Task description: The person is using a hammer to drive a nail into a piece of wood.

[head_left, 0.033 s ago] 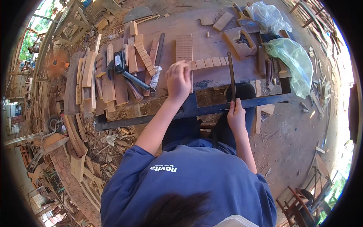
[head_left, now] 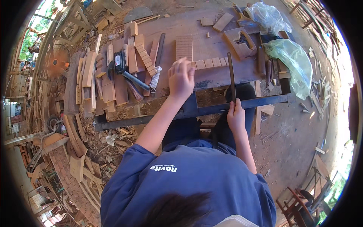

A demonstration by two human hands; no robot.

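Wood blocks (head_left: 208, 63) lie in a row near the desk's (head_left: 212, 44) front edge, presumably for easy reach. The right hand (head_left: 236, 113) clasps a dark strip (head_left: 231, 77) by its near end, probably keeping its length free. The left hand (head_left: 181, 80), grip impossible to tell, has shifted slightly rightward.

I have both arms out in front, bare from the elbows down; left forearm (head_left: 160, 123) angles forward and inward, wrist close to straight; left hand (head_left: 182, 81) reaches farther out than the other, back of it facing up, fingers (head_left: 183, 65) bent loosely, tips a bit blurred, so I can't tell any contact; right forearm (head_left: 246, 149) runs forward, leaning slightly inward; right hand (head_left: 236, 116) sits closer to the torso, closed in a grip, fingers curled in, well apart from the left.
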